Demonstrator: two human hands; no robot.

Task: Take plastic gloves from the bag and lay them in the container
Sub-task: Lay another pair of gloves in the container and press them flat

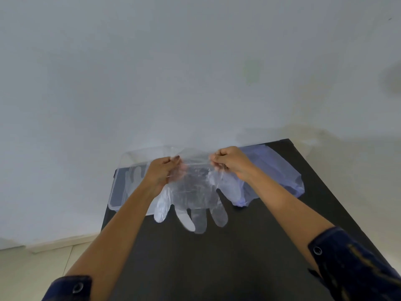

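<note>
Here, left hand (161, 170) and right hand (230, 161) pinching glove (195, 192) cuff, above container (117, 192) edge

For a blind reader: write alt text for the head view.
Both hands, left hand and right hand, pinch a clear plastic glove by its cuff, fingers hanging down, above a black table. A clear container sits left, a bluish bag right.
</note>
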